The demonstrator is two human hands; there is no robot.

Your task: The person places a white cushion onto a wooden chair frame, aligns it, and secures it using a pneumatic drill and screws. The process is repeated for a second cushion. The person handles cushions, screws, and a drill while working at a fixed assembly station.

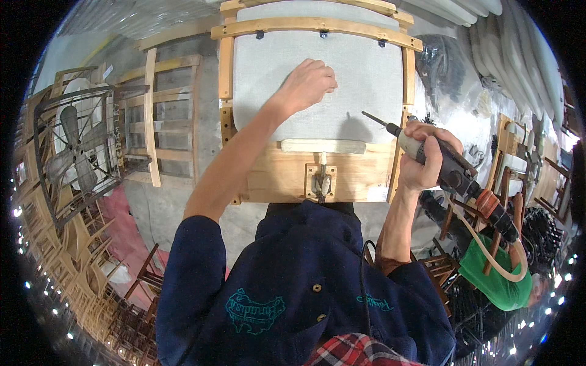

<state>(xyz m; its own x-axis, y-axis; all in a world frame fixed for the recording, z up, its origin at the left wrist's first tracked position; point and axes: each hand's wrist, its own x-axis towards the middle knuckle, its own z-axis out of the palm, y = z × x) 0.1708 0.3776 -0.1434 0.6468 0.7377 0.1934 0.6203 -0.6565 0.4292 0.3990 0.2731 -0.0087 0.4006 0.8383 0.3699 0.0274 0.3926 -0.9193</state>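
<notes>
My left hand (pixel 308 84) is closed, fingers curled together, over a light grey fabric-covered panel (pixel 265 61). What the fingers hold, if anything, is hidden. My right hand (pixel 427 152) is wrapped round a power screwdriver (pixel 452 174) with a grey and orange body. Its long dark bit points up and left over the panel's right side and casts a shadow there. The panel lies in a wooden jig (pixel 317 25), whose far crossbar has 3 small black brackets along it. At the near edge a pale padded bar (pixel 323 146) sits in front of a toggle clamp (pixel 320 182).
A beige hose (pixel 519 268) curves from the tool's rear. On the left stand a large caged fan (pixel 76 149) and a wooden pallet (pixel 174 97). Chair frames (pixel 73 244) are piled behind. A person in green (pixel 494 274) is at the lower right; pale cushions (pixel 513 67) are stacked upper right.
</notes>
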